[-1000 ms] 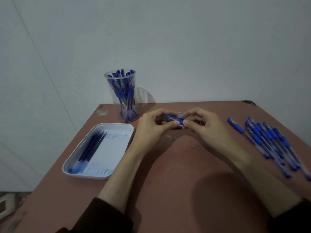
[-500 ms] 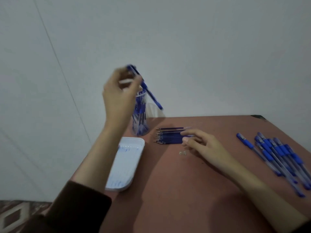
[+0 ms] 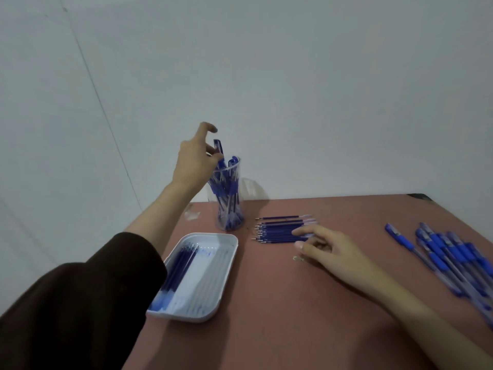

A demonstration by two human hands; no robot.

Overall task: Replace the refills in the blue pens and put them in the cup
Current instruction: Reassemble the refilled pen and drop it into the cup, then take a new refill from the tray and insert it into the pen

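My left hand [image 3: 196, 160] is over the clear plastic cup [image 3: 230, 206] at the back of the table. Its thumb and fingers pinch the upper end of a blue pen [image 3: 218, 147] that stands in the cup, taller than the several other pens there, while the index finger is lifted. My right hand [image 3: 329, 249] rests on the table, fingers loosely bent. Its index fingertip touches the near end of a row of dark blue refills [image 3: 277, 231]. It holds nothing.
A white tray [image 3: 231, 263] with several refills [image 3: 181, 263] sits at the front left. Several capped blue pens [image 3: 450, 255] lie at the right edge of the red-brown table [image 3: 280, 316]. A tiny clear piece [image 3: 296, 258] lies by my right thumb. Behind is a wall.
Both hands held one pen at the table's middle. My left hand then lifted it and has now lowered it into the cup. My right hand settled by the refills.
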